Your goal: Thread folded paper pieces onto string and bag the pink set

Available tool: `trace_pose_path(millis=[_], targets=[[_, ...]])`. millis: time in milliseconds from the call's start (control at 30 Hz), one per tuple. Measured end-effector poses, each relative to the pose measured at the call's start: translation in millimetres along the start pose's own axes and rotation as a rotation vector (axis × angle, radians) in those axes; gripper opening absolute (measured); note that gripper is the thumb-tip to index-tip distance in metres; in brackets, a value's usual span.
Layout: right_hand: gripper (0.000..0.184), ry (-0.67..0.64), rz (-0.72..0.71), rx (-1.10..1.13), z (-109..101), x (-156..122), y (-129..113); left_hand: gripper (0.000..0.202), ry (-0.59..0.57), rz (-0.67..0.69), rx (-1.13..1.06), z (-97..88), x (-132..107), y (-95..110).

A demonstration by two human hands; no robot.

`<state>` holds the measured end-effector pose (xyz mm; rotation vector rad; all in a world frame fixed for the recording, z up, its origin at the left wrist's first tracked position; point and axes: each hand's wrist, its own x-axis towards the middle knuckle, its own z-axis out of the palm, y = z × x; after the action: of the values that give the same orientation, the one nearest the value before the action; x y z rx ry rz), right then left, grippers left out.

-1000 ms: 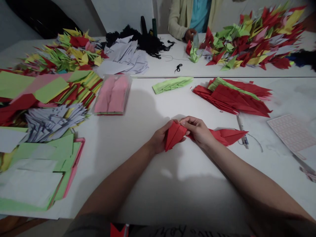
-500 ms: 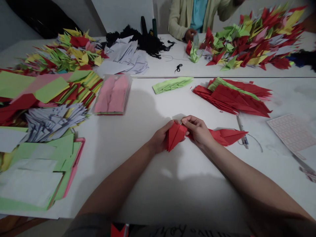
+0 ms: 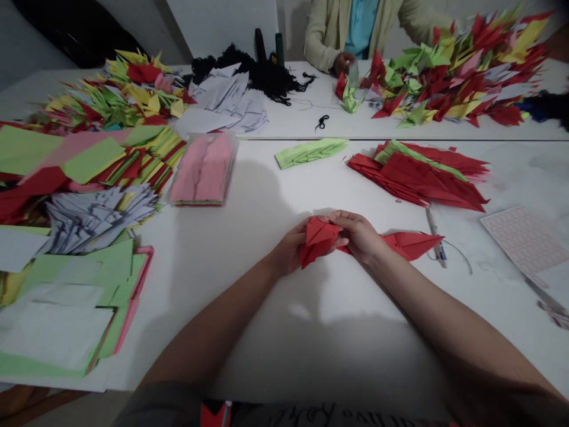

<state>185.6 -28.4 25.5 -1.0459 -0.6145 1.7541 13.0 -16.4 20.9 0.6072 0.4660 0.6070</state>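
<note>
Both of my hands grip one folded red paper piece (image 3: 317, 240) just above the white table (image 3: 249, 249). My left hand (image 3: 288, 249) closes on its left side, fingers curled round the edge. My right hand (image 3: 361, 236) pinches its upper right part, thumb under the fold. A finished red folded piece (image 3: 411, 244) lies on the table right behind my right wrist.
A stack of red folded pieces (image 3: 422, 175) and a light green one (image 3: 309, 152) lie beyond my hands. Coloured sheets (image 3: 84, 160), a pink packet (image 3: 203, 171) and white pieces (image 3: 95, 216) fill the left. A pen (image 3: 433, 234) lies right. A person (image 3: 351, 29) sits opposite by a heap (image 3: 462, 65).
My fingers have worked the red piece: its top now spreads wider and flatter. The person opposite has lowered an arm.
</note>
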Motion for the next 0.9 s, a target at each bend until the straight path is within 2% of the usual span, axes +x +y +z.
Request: trace_pose_path(millis=[100,233,467,600,700,800,900], targets=[[0.021,-0.026,0.013,-0.009,0,-1,-1,0.034,0.054,-0.025,0.063,4.0,1,2],[0.018,-0.087,0.023,-0.031,-2,-2,-1,0.050,0.134,-0.052,0.115,6.6,1,3],[0.019,-0.080,0.025,-0.060,-8,1,-1,0.054,0.129,-0.048,0.131,1.3,3,-1],[0.024,0.003,0.000,-0.051,-12,2,-2,0.051,0.113,0.110,0.153,-1.7,1,4],[0.025,-0.007,-0.059,-0.094,-12,2,-1,0.059,0.112,0.232,0.105,0.2,-3,10],[0.026,-0.055,-0.189,-0.239,-11,0,1,0.055,0.166,0.276,0.040,3.6,-4,13],[0.026,-0.085,-0.316,-0.461,-9,-2,4,0.044,0.236,0.311,0.081,3.8,-2,13]])
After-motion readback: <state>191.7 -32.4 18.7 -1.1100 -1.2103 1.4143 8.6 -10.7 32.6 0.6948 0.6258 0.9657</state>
